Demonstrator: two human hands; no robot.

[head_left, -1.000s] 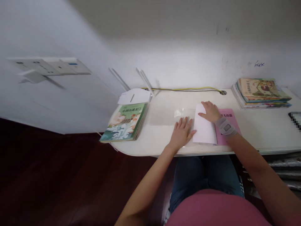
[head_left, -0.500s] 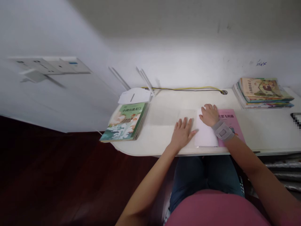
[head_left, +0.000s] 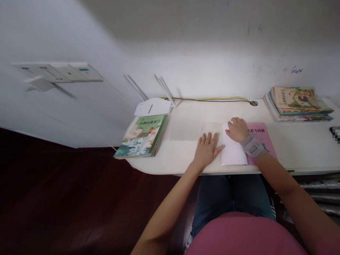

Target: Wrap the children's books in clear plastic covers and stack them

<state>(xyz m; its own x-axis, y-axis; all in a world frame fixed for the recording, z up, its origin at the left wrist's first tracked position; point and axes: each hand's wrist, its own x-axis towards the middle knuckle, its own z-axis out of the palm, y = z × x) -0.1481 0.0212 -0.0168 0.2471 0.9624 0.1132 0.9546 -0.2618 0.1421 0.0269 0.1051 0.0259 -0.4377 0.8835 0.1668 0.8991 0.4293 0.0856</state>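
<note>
A pink book [head_left: 263,136] lies near the front edge of the white table [head_left: 186,156], with a white sheet [head_left: 233,156] folded out on its left side. My right hand [head_left: 237,130], with a grey band on the wrist, rests on the upper part of that sheet, fingers apart and slightly bent. My left hand [head_left: 206,151] lies flat with fingers spread, just left of the sheet. Under and beyond its fingertips stretches a clear plastic sheet [head_left: 186,131]; whether it is joined to the book I cannot tell.
A stack of books with a green cover [head_left: 140,136] stands at the left end, in front of a white router [head_left: 152,107]. Another book stack [head_left: 300,104] is at the back right. Cables [head_left: 212,100] run along the wall. A dark object [head_left: 335,134] lies at the right edge.
Both hands keep their places on the table. The whole view has shifted very slightly; nothing is taken up or let go.
</note>
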